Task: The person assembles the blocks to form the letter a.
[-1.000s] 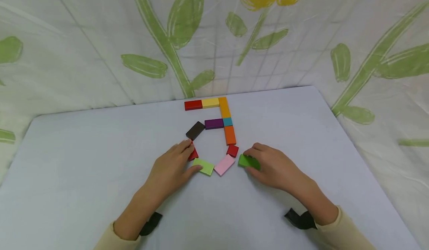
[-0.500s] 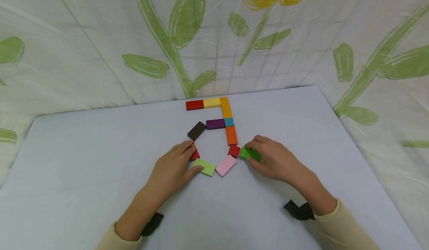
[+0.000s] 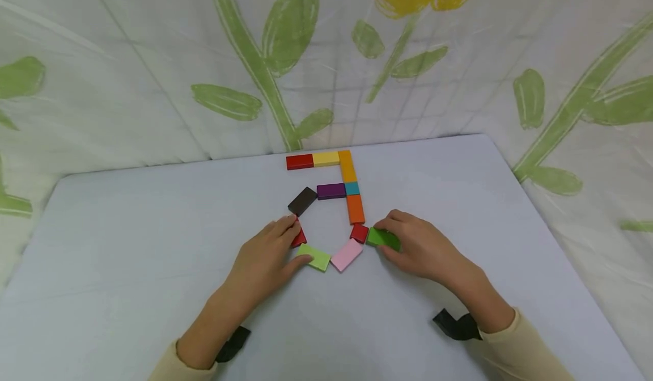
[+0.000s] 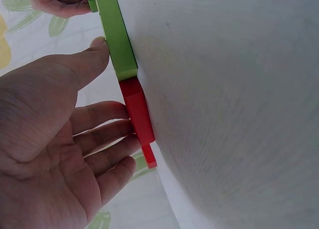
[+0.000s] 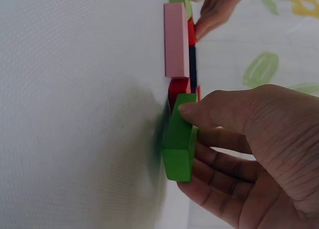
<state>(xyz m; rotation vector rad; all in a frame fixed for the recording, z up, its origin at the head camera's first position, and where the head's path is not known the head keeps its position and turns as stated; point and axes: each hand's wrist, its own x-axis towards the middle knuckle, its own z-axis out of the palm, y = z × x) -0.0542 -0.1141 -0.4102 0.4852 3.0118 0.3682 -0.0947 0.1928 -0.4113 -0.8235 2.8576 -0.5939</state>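
My right hand [image 3: 425, 250] pinches a green block [image 3: 381, 237] between thumb and fingers, its left end beside a small red block [image 3: 359, 233]. In the right wrist view the green block [image 5: 179, 144] is seen end-on, thumb on top. My left hand [image 3: 265, 259] lies relaxed: its thumb touches a light green block [image 3: 317, 258], and its fingertips touch a longer red block [image 3: 301, 236], partly covered by them. In the left wrist view that red block [image 4: 138, 112] sits against the fingertips. A pink block [image 3: 347, 255] joins the light green one to the small red one.
Further blocks continue the figure: black [image 3: 303, 201], purple [image 3: 331, 191], teal [image 3: 352, 188], orange [image 3: 355, 208], amber [image 3: 347, 166], yellow [image 3: 326, 159] and red [image 3: 299, 161]. They lie on a white table [image 3: 127, 245], before a curtain [image 3: 153, 58] with painted plants.
My right hand has moved the green block slightly away from me, from near the pink block to beside the small red block. The left hand stays in place on its blocks.
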